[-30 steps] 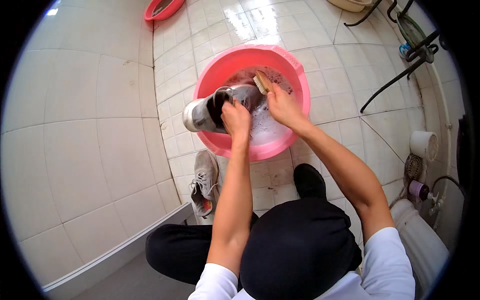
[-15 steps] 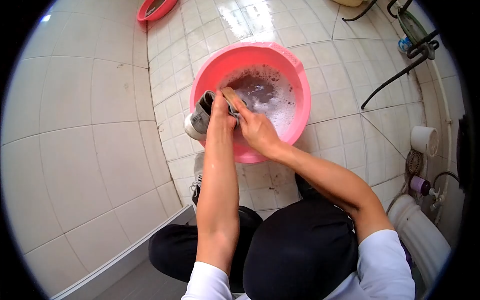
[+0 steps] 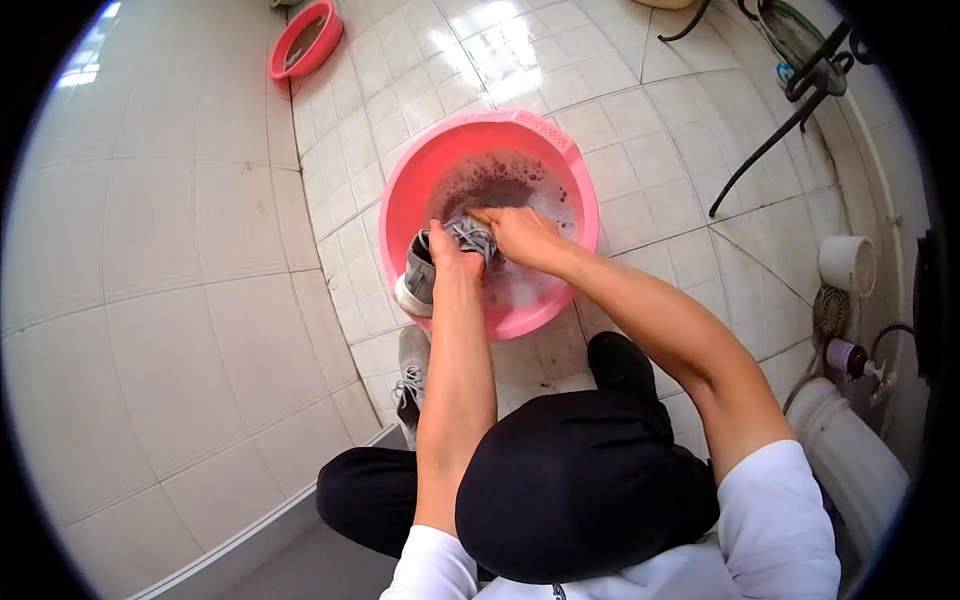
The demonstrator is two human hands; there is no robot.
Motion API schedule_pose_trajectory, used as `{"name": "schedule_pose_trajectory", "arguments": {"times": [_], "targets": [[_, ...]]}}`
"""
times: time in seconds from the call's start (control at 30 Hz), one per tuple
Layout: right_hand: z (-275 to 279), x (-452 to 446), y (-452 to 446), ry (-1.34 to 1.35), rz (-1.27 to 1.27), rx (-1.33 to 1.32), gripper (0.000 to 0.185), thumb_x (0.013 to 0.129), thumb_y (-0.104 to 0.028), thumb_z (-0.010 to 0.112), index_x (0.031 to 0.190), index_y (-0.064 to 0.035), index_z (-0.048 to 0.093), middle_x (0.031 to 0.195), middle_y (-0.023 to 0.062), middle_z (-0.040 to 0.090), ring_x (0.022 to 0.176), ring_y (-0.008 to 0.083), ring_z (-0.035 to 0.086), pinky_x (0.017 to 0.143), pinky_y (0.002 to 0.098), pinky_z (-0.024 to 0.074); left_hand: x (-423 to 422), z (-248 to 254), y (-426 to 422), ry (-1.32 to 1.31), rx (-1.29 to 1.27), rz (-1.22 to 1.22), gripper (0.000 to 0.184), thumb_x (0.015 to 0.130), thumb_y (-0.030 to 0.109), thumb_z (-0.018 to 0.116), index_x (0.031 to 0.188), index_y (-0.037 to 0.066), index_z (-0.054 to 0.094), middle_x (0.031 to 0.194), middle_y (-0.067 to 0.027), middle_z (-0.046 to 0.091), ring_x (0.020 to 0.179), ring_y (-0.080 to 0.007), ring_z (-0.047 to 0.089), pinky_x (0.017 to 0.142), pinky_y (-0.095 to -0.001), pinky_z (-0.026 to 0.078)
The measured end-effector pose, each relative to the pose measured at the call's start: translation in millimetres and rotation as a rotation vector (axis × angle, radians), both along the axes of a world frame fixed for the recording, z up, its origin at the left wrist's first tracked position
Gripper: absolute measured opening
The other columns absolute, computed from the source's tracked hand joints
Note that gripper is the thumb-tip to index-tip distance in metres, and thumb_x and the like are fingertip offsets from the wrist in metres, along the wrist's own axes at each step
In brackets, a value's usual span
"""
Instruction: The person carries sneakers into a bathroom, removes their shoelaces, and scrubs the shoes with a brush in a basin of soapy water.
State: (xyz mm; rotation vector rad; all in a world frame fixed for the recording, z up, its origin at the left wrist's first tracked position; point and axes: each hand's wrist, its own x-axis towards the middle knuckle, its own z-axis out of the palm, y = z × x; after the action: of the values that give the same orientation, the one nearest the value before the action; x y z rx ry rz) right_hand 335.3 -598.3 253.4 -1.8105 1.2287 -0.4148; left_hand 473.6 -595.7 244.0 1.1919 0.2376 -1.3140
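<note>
A grey sneaker [image 3: 420, 268] with a white sole and grey laces is tilted over the near left part of a pink basin [image 3: 590, 200]. My left hand [image 3: 456, 252] is closed around the shoe's middle. Against its laced front, my right hand [image 3: 527, 238] grips a wooden brush [image 3: 483, 214]. Only the brush's pale tip shows; the rest, bristles included, is hidden by the fingers and shoe. Foamy, brownish water [image 3: 530, 285] lies in the basin below both hands.
Another grey sneaker [image 3: 412, 365] stands on the tiled floor by the basin. A smaller pink basin [image 3: 308, 45] is at the far left wall. To the right are a black metal stand [image 3: 765, 160], a white container [image 3: 847, 265] and a purple-labelled bottle [image 3: 845, 356].
The brush has turned and slid over to the shoe's laces, so less of its wood shows. The sneaker now sits farther inside the basin's rim. My view has shifted slightly.
</note>
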Motion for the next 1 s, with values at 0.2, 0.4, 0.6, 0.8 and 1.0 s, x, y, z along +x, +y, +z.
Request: {"name": "schedule_pose_trajectory", "arguments": {"times": [0.2,0.4,0.6,0.8,1.0], "targets": [[-8,-3,-21,0.076,-0.319,0.091,0.047,0.100,-0.020,0.038,0.144,-0.0292,0.051,0.111,0.0277,0.069,0.103,0.0468,0.067,0.090,0.0549,0.0508,2,29,-1,-0.016,0.089,-0.153,0.060,0.106,0.052,0.039,0.136,0.003,0.056,0.135,-0.0145,0.063,0.120,-0.0325,0.063,0.105,-0.0509,0.050],[-11,-4,50,-0.145,-0.210,0.109,0.046,0.100,-0.018,0.046,0.146,-0.0212,0.051,0.104,0.0268,0.070,0.096,0.0471,0.067,0.086,0.0524,0.0517,8,19,-9,-0.004,0.089,-0.152,0.059,0.109,0.050,0.031,0.135,0.004,0.057,0.134,-0.0148,0.063,0.121,-0.0327,0.062,0.107,-0.0507,0.048],[13,-15,35,-0.104,-0.107,0.011,0.044,0.099,-0.020,0.047,0.142,-0.0263,0.055,0.095,0.0266,0.070,0.088,0.0449,0.068,0.079,0.0568,0.0519,8,10,9,0.059,0.124,-0.145,0.063,0.108,0.054,0.025,0.133,0.005,0.055,0.131,-0.0142,0.064,0.114,-0.0316,0.065,0.098,-0.0491,0.054],[27,3,42,-0.077,0.004,-0.056,0.042,0.099,-0.022,0.044,0.139,-0.0310,0.052,0.088,0.0245,0.071,0.079,0.0463,0.068,0.070,0.0585,0.0527,9,4,7,0.057,0.094,-0.015,0.057,0.110,0.048,0.027,0.130,0.004,0.055,0.116,-0.0136,0.066,0.104,-0.0318,0.065,0.095,-0.0494,0.054],[-19,-21,-2,0.140,-0.058,-0.265,0.042,0.099,-0.014,0.042,0.138,-0.0218,0.054,0.091,0.0234,0.072,0.083,0.0438,0.070,0.073,0.0558,0.0546,-6,7,12,0.123,-0.077,0.006,0.059,0.110,0.046,0.024,0.139,0.000,0.049,0.139,-0.0187,0.056,0.123,-0.0360,0.059,0.106,-0.0520,0.049]]}}
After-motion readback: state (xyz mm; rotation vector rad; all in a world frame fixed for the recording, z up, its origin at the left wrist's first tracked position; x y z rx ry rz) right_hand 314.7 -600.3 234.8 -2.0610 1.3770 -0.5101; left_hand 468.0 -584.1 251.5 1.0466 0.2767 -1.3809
